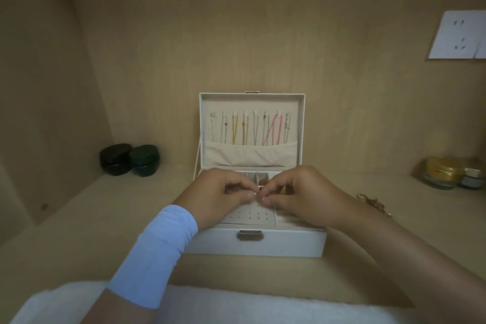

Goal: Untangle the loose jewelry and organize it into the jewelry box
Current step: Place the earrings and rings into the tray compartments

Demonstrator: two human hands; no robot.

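Pinched, both: your left hand [221, 192] and right hand [297, 192] held a small piece [259, 190], too tiny to identify, fingertip to fingertip, low over the open jewelry box [289, 243], likely so a slip landed inside. Necklaces [249, 126] hung sorted in the lid [302, 126]; gold chain [373, 204] lay loose on the shelf [105, 218], right.

Wearing a light blue sleeve [155, 252] on the left forearm [119, 308], smooth and snug, starting at the wrist and ending in a straight edge partway up; leaving the right forearm [394, 252] bare
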